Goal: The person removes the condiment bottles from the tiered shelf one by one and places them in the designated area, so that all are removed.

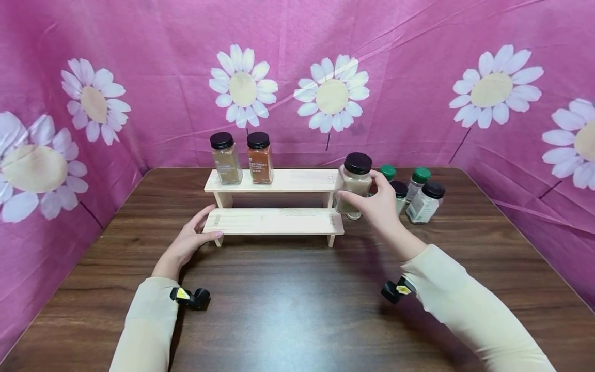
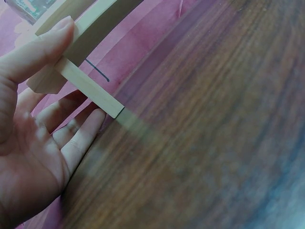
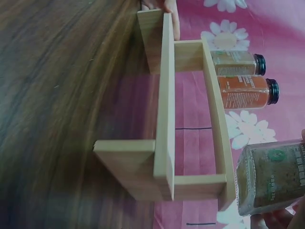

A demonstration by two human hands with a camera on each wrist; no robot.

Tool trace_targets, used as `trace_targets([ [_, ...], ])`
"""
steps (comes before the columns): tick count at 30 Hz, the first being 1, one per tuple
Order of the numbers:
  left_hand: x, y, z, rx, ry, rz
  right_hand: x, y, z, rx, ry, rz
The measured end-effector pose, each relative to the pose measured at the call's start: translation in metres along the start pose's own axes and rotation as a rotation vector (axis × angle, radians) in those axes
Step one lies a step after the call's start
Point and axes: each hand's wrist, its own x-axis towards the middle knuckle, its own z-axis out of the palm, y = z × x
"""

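A two-tier wooden rack stands on the table. My left hand grips the left end of its lower shelf, thumb on the front edge and the other fingers beside the leg. My right hand holds a spice jar with a black lid and grey-brown contents. That jar is raised at the rack's right end, roughly upright; in the right wrist view the jar appears close to the upper shelf. On the upper shelf's left part stand a tan spice jar and a red sweet pepper jar, both black-lidded.
Right of the rack several more jars stand on the table, among them a green-lidded jar and a black-lidded jar; my right hand partly hides others. A pink cloth with daisies hangs behind the brown wooden table.
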Motion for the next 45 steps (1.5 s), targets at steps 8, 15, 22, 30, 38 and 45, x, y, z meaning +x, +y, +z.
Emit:
trace_targets([
  [8, 0.000, 0.001, 0.000, 0.015, 0.002, -0.015, -0.010, 0.012, -0.017, -0.061, -0.009, 0.010],
  [15, 0.000, 0.001, 0.000, 0.007, 0.007, -0.014, -0.016, 0.028, -0.023, -0.052, -0.003, 0.035],
  [22, 0.001, 0.001, 0.000, 0.007, 0.014, -0.006, -0.019, 0.044, -0.027, 0.032, 0.012, 0.048],
  [30, 0.001, 0.000, 0.000, 0.010, 0.010, -0.006, -0.015, 0.096, -0.026, 0.153, -0.018, 0.025],
  [38, 0.001, 0.000, 0.001, 0.008, 0.008, -0.001, -0.016, 0.122, -0.018, 0.088, -0.003, 0.059],
  [45, 0.001, 0.000, 0.000, 0.003, 0.005, -0.006, -0.017, 0.137, -0.011, 0.096, 0.023, 0.067],
])
